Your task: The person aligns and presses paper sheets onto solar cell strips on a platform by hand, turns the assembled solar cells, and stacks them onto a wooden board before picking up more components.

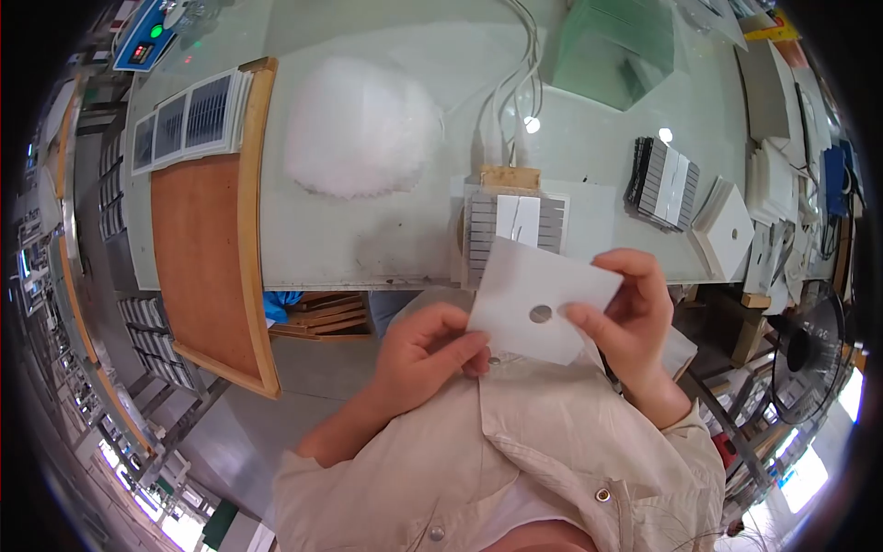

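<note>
A white square sheet (pixel 524 285) with a small round hole is held tilted in front of my chest. My left hand (pixel 428 354) pinches its lower left corner between thumb and fingers. At the sheet's right side, my right hand (pixel 635 317) is closed on the edge, its thumb lying on the face near the hole. Just beyond the sheet, on the table edge, a dark striped panel (pixel 483 225) with a white strip across its middle lies on a flat holder, partly hidden by the sheet. Cables run to a tan block (pixel 511 178) at the holder's far side.
A stack of striped panels (pixel 664 184) and white sheets with a hole (pixel 725 230) lie to the right. Farther back are a greenish glass block (pixel 614 51) and a white fluffy pile (pixel 363 124). A wood-framed board (pixel 198 267) juts past the table edge at left; a fan (pixel 805 354) stands right.
</note>
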A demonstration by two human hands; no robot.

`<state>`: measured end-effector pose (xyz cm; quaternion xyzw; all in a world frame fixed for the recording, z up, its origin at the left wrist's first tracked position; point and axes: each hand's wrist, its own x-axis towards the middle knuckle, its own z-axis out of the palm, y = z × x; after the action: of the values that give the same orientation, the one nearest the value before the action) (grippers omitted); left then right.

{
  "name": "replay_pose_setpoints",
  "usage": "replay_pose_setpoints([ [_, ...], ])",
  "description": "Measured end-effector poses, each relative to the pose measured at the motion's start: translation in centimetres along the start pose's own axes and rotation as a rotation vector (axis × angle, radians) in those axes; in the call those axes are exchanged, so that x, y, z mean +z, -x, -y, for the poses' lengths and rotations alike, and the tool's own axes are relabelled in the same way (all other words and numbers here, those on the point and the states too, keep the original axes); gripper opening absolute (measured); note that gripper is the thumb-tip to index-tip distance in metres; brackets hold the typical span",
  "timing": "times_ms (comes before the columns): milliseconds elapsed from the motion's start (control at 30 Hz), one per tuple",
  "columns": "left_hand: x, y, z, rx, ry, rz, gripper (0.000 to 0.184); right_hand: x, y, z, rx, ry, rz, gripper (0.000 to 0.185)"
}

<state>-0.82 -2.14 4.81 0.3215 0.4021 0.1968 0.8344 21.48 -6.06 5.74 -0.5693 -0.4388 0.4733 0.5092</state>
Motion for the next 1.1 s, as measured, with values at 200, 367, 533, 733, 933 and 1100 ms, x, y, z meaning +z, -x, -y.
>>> replay_pose_setpoints([
  [200, 0.9, -1.2, -0.2, 0.132, -0.020, -0.234, 0.008, 0.6, -3.9, -1.5, 0.066, 0.054, -0.121, 0.027],
  [367, 1.0, -1.8, 0.1, 0.127, 0.030, -0.356, 0.009, 1.1, -5.4, -2.1, -0.001, 0.236, -0.136, 0.018],
  [533, 0.6, -2.0, 0.7, 0.133, -0.046, -0.353, 0.009, 1.1, -5.5, -2.6, -0.069, 0.377, -0.109, 0.018],
  [733, 0.5, -2.1, 0.8, 0.133, -0.103, -0.376, 0.010, 1.3, -5.6, -2.9, -0.208, 0.468, -0.134, 0.018],
  [933, 0.3, -2.4, 1.1, 0.098, -0.074, -0.382, 0.012, 1.1, -5.9, -3.2, -0.240, 0.474, -0.131, 0.019],
  [1100, 0.2, -2.6, 1.3, 0.095, -0.071, -0.392, 0.015, 0.9, -6.0, -3.3, -0.176, 0.439, -0.144, 0.020],
])
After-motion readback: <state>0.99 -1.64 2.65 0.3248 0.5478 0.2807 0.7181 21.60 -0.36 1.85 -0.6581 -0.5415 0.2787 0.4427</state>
